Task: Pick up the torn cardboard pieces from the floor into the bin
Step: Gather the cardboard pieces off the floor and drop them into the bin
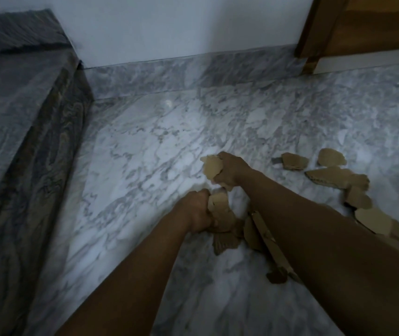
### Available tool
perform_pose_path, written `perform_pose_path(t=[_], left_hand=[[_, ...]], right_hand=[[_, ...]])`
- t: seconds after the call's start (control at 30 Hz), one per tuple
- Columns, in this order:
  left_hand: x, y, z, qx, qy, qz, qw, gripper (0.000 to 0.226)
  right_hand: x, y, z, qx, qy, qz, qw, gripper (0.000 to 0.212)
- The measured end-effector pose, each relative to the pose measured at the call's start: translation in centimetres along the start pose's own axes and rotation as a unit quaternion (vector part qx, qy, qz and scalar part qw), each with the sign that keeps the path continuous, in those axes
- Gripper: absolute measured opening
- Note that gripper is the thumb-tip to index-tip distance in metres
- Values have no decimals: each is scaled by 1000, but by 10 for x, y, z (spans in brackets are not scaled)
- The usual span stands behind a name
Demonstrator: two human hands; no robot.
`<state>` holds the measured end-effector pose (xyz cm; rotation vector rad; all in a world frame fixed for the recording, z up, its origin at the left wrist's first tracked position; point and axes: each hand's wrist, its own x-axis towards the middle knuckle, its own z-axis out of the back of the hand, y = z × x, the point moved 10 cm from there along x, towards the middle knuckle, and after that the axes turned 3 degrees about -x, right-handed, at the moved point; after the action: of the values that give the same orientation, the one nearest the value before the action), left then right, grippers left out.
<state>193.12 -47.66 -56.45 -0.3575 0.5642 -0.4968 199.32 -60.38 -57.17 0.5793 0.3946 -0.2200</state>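
Your left hand (197, 210) and right hand (231, 172) each clamp curled fingers round torn cardboard pieces (212, 168) over the marble floor (145, 154), with loose pieces (336, 178) lying right of your forearm.

The floor (145, 146) is polished white marble with grey veins, smooth and glossy enough to catch a spot of light, and the skirting (169, 73) and the darker raised ledge (19, 98) at left are the same kind of veined stone. The torn cardboard pieces (336, 178) are matt brown paperboard with rough, ragged edges. The wall (169, 27) looks plain matt white paint; the door frame (314, 27) is brown wood.
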Motion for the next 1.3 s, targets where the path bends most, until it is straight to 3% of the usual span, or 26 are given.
perform_pose_path(t=[0.23, 0.33, 0.4, 0.53, 0.63, 0.7, 0.87, 1.0, 1.1, 1.3], left_hand=[[-10, -1, 4, 6, -45, -27, 999, 51], [-12, 8, 5, -52, -47, -30, 997, 43], [-11, 22, 18, -89, -59, -8, 994, 44], [-7, 24, 58, -137, -94, 3, 986, 48], [3, -5, 69, -186, -41, -33, 981, 54], [12, -27, 67, -118, -11, -53, 992, 52], [50, -93, 42, 42, 41, -81, 995, 34], [86, -123, 13, 200, 59, -99, 973, 45], [95, -130, 5, 231, 83, -101, 964, 66], [94, -118, 6, 202, 61, -67, 975, 48]], right_hand=[[-11, 1, 7, 5, 11, 12, 1000, 81], [-31, -10, 60, 8, -53, 7, 999, 70], [-44, -35, 98, 5, -89, -18, 996, 63], [-54, -105, 132, -83, -69, -118, 987, 81], [-50, -143, 124, -160, -32, -162, 973, 74], [-45, -156, 114, -174, -27, -157, 972, 70], [-34, -169, 108, -132, -27, -142, 981, 87], [-27, -181, 104, -25, -19, -152, 988, 108], [-22, -174, 103, -4, -38, -93, 995, 78], [-29, -141, 107, -70, -85, -32, 993, 49]])
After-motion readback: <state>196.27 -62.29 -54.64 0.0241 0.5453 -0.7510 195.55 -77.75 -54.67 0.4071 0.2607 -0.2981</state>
